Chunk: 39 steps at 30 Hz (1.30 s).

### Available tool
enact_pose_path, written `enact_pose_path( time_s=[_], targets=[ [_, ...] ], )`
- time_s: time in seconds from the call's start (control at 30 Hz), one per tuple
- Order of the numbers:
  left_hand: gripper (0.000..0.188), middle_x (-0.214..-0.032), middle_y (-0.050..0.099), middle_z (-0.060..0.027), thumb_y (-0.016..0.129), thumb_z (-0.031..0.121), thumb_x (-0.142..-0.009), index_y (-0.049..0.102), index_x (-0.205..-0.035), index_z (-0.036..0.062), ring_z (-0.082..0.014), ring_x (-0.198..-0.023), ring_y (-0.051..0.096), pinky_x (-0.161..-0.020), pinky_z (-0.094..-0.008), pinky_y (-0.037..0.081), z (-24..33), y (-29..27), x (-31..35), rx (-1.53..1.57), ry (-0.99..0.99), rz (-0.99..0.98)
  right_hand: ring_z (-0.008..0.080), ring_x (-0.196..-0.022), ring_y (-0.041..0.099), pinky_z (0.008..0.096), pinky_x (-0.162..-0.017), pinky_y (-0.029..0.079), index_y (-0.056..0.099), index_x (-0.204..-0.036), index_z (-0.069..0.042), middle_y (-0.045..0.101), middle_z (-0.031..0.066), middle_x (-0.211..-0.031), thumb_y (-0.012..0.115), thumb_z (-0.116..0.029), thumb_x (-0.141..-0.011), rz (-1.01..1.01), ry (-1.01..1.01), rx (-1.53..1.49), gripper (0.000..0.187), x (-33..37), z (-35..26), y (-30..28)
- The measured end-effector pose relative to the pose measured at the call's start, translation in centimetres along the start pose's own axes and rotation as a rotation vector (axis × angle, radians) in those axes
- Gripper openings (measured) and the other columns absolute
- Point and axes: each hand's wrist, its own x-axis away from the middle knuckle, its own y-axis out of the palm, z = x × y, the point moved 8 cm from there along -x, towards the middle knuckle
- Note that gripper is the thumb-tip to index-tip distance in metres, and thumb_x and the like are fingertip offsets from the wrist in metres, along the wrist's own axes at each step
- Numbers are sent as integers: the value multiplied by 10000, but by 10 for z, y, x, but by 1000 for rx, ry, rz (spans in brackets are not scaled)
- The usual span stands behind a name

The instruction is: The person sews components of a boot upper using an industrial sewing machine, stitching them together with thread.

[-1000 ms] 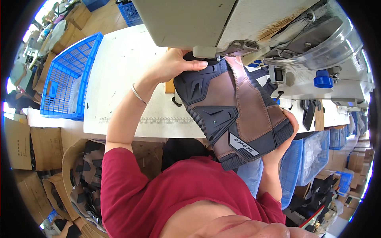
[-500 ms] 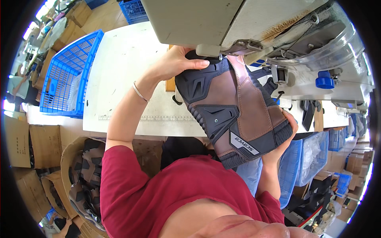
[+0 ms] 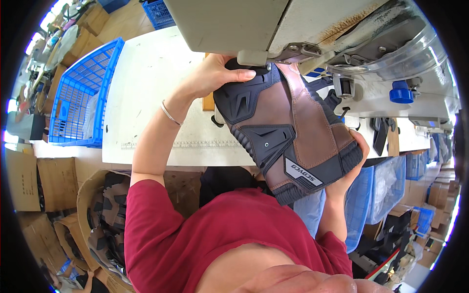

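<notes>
The brown-and-black boot upper lies slantwise, its far end under the sewing machine and its ribbed cuff reaching past the near edge of the tabletop. The hands are apart, both on it: the left hand pinches its far left corner, thumb on top and fingers out of sight, while the right hand cups the cuff's right corner from outside. It looks fairly light, bendable through the smooth brown panels, stiffer at the moulded black guards, and hardly fragile. The padded ribbing should grip best; the smooth panels may slide, so the overhanging cuff wants support.
</notes>
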Motion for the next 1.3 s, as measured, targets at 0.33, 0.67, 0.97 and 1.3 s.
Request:
enact_pose_path(
  time_s=[0.33,0.67,0.97,1.3],
  targets=[
    [478,-1157,608,-105,753,99,-765,567,-1183,-41,-169,-1067,546,-947,-288,436,-11,0,-3,117,-108,2,281,-1169,508,375,-1014,356,404,-1218,-14,500,172,-1220,684,-29,-772,6,-3,-7,527,-3,-5,2],
    [520,-1173,594,-128,755,73,-754,542,-1211,-54,-171,-1041,561,-933,-279,456,-13,0,-2,198,-172,34,237,-1121,513,341,-995,356,425,-1208,-17,508,143,-1198,648,2,-778,4,6,4,485,-12,-8,1],
    [486,-1112,617,-128,751,54,-742,570,-1181,-50,-163,-974,582,-881,-263,479,-13,-2,-2,207,-152,60,207,-1085,510,315,-975,362,429,-1209,-24,508,116,-1177,636,13,-776,4,12,5,482,-20,-9,1],
    [339,-970,651,-92,751,23,-721,650,-1041,-27,-153,-834,605,-792,-252,506,-9,-6,-7,150,-93,107,198,-1069,497,303,-966,358,435,-1213,-29,487,98,-1164,635,13,-771,14,23,-23,487,-26,-6,2]
  ],
)
